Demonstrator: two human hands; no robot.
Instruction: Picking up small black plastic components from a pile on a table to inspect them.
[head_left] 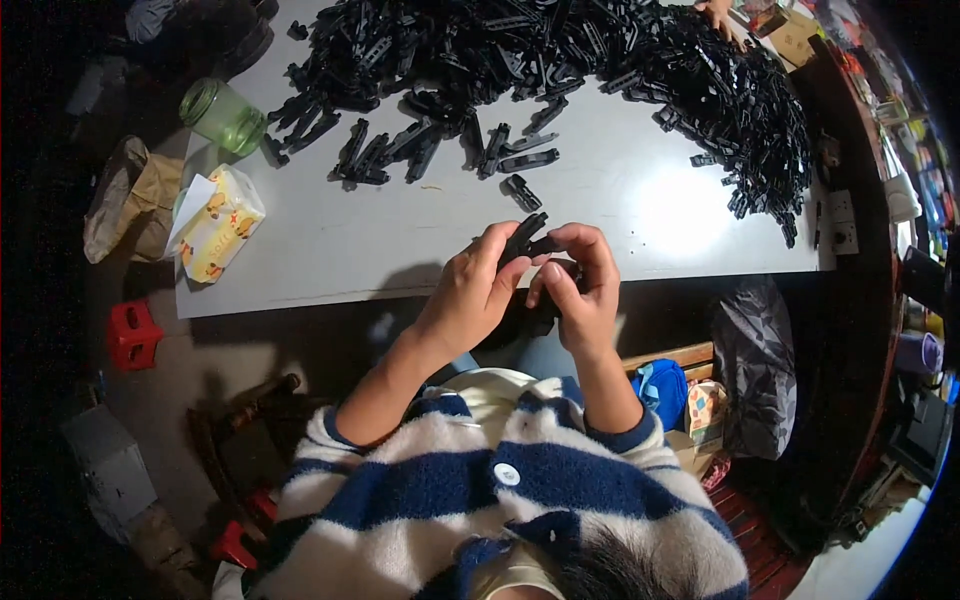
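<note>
Just past the table's near edge, my left hand (468, 285) closes its thumb and fingers around a long black plastic part (522, 236), which points up and away. My right hand (585, 290) is close beside it, its index finger and thumb bent, pinching a small dark piece (545, 246) against that part. Below, between the hands, another dark shape (541, 318) shows; its kind is unclear. A loose black part (521, 193) lies on the white table (330, 250) just beyond my hands. Farther off sits a big heap of similar black plastic parts (470, 50).
At the table's left stand a green glass jar (222, 118), tilted in view, and a tissue pack (222, 225). A second heap of black parts (740, 120) covers the right side, where another person's hand (718, 18) reaches in. A red stool (134, 334) stands at the left.
</note>
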